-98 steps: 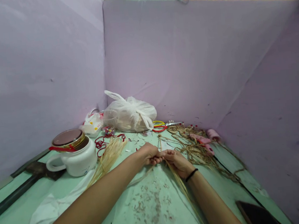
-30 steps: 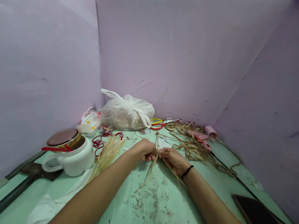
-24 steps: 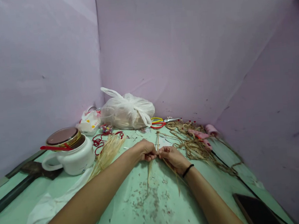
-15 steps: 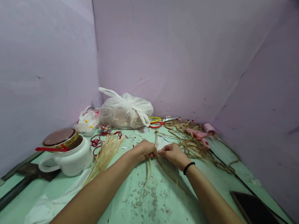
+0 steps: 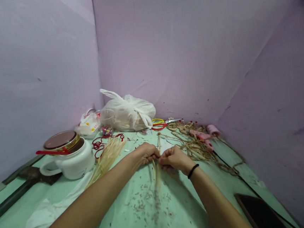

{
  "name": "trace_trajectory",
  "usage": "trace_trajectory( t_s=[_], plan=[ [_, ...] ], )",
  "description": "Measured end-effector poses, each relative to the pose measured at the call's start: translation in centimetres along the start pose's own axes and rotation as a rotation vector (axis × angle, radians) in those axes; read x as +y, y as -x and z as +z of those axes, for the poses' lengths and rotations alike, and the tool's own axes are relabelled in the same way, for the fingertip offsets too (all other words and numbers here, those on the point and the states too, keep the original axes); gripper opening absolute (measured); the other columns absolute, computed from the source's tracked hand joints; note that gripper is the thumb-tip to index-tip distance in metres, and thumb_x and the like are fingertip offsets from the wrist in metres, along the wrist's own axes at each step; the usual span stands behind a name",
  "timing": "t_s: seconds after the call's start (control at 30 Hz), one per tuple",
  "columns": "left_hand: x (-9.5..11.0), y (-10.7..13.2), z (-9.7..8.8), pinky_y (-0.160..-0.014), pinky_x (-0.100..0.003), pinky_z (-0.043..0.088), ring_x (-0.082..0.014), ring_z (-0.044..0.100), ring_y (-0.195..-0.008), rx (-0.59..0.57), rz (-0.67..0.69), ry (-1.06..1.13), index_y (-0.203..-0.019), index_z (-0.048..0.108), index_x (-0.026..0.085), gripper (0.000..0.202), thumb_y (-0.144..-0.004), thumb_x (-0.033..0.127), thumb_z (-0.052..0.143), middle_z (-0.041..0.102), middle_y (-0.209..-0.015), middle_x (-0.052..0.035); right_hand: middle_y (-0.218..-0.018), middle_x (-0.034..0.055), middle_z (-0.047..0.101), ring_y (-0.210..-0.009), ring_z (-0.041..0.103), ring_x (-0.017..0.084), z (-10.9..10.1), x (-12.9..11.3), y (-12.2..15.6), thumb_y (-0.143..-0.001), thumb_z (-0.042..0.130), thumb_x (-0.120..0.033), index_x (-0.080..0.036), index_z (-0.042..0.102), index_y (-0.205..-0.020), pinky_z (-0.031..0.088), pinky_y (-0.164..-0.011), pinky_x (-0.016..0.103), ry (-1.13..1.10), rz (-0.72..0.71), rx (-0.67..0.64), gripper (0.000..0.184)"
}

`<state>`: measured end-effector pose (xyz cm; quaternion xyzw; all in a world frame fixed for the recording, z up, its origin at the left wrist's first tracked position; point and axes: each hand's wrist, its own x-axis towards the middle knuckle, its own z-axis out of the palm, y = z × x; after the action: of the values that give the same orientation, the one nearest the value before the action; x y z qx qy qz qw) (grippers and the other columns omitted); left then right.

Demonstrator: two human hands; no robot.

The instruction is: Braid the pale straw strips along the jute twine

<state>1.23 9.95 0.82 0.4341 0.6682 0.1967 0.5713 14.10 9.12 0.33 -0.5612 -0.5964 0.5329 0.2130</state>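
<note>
Both hands meet at the middle of the table over a thin braid of pale fibre that runs away from me. My left hand is closed, its fingertips pinching the near end of the braid. Close against it, my right hand is closed too, thumb and fingers pressed on the loose strands. Those fibre strands hang toward me below the fingers, partly smeared by motion. A black band circles the right wrist. The exact grip of each finger is hidden.
Left of my arm lie a raffia bundle, a white mug and a hammer. Behind stand a tied plastic bag and scissors. To the right are tangled twine, a pink glue gun and a phone.
My right hand has shifted slightly left and its fingers have curled in further. The loose strands have swung from the lower right to hang nearly straight toward me.
</note>
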Motion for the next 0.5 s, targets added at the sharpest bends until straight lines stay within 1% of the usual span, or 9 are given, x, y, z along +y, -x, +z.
trace_trajectory(
  t_s=[0.07,0.1,0.2,0.23,0.27,0.33,0.4,0.47,0.5],
  plan=[
    [0.0,0.0,-0.2,-0.033,-0.018,0.011,-0.0026,0.021,-0.029,-0.014,-0.012,-0.014,-0.042,0.038,0.016,0.024,-0.055,0.015,0.057,0.030,-0.031,0.0062,-0.045,0.0012,0.058,-0.037,0.046,0.006,-0.3,-0.3,0.2,-0.058,0.062,-0.010,-0.011,0.057,-0.046,0.034,-0.036,0.016,-0.020,0.020,-0.049,0.013],
    [0.0,0.0,-0.3,-0.034,-0.018,0.010,-0.0024,0.020,-0.030,-0.038,-0.015,-0.012,-0.042,0.037,0.016,0.025,-0.056,0.015,0.058,0.029,-0.031,0.0064,-0.046,0.0017,0.059,-0.038,0.046,0.006,-0.5,-0.4,0.2,-0.059,0.062,-0.011,-0.011,0.058,-0.048,0.034,-0.036,0.016,-0.046,0.030,-0.025,0.013],
    [-0.1,-0.5,-0.8,-0.034,-0.018,0.008,-0.0017,0.018,-0.030,-0.157,0.011,0.021,-0.042,0.035,0.016,0.029,-0.057,0.018,0.059,0.029,-0.033,0.0069,-0.051,0.0024,0.060,-0.041,0.049,0.006,-1.1,-0.4,-0.1,-0.063,0.061,-0.011,-0.012,0.057,-0.054,0.040,-0.041,0.016,-0.203,0.041,0.146,0.010],
    [-0.3,-0.8,-1.0,-0.034,-0.018,0.008,-0.0016,0.018,-0.031,-0.194,0.030,0.033,-0.042,0.035,0.016,0.028,-0.058,0.019,0.059,0.029,-0.034,0.0071,-0.053,0.0028,0.061,-0.043,0.051,0.007,-1.1,-0.3,-0.2,-0.064,0.060,-0.010,-0.012,0.056,-0.057,0.042,-0.044,0.017,-0.264,0.048,0.176,0.008],
    [-0.4,-1.1,-1.1,-0.034,-0.019,0.008,-0.0015,0.017,-0.031,-0.223,0.046,0.043,-0.043,0.035,0.016,0.028,-0.058,0.019,0.058,0.029,-0.034,0.0072,-0.054,0.0032,0.061,-0.045,0.053,0.008,-1.0,-0.2,-0.4,-0.065,0.058,-0.009,-0.012,0.056,-0.059,0.044,-0.046,0.018,-0.319,0.056,0.170,0.007],
    [-0.7,-1.7,-1.3,-0.034,-0.019,0.007,-0.0013,0.017,-0.031,-0.253,0.069,0.053,-0.044,0.036,0.015,0.026,-0.057,0.020,0.058,0.030,-0.036,0.0077,-0.052,0.0033,0.059,-0.046,0.054,0.009,-0.5,0.2,-0.8,-0.067,0.053,-0.007,-0.012,0.056,-0.061,0.045,-0.047,0.019,-0.378,0.078,0.082,0.008],
    [-1.0,-2.1,-1.3,-0.035,-0.019,0.007,-0.0011,0.017,-0.031,-0.273,0.091,0.045,-0.045,0.037,0.015,0.024,-0.055,0.021,0.059,0.030,-0.037,0.0078,-0.047,0.0019,0.055,-0.038,0.047,0.007,0.1,0.6,-1.1,-0.067,0.050,-0.007,-0.012,0.055,-0.057,0.038,-0.038,0.017,-0.369,0.084,0.011,0.012],
    [-1.0,-2.0,-1.3,-0.035,-0.019,0.006,-0.0012,0.018,-0.031,-0.279,0.131,0.019,-0.044,0.039,0.015,0.022,-0.054,0.020,0.058,0.031,-0.037,0.0075,-0.040,-0.0011,0.048,-0.031,0.034,0.004,0.6,1.0,-1.4,-0.066,0.049,-0.009,-0.012,0.052,-0.053,0.023,-0.030,0.016,-0.314,0.069,0.026,0.014],
    [-1.0,-1.8,-1.3,-0.035,-0.019,0.007,-0.0016,0.019,-0.031,-0.263,0.148,-0.011,-0.044,0.040,0.015,0.020,-0.054,0.019,0.057,0.032,-0.036,0.0070,-0.037,-0.0030,0.044,-0.029,0.027,0.003,0.8,1.2,-1.5,-0.065,0.050,-0.010,-0.013,0.051,-0.050,0.015,-0.029,0.016,-0.283,0.057,0.050,0.015]
  ],
)
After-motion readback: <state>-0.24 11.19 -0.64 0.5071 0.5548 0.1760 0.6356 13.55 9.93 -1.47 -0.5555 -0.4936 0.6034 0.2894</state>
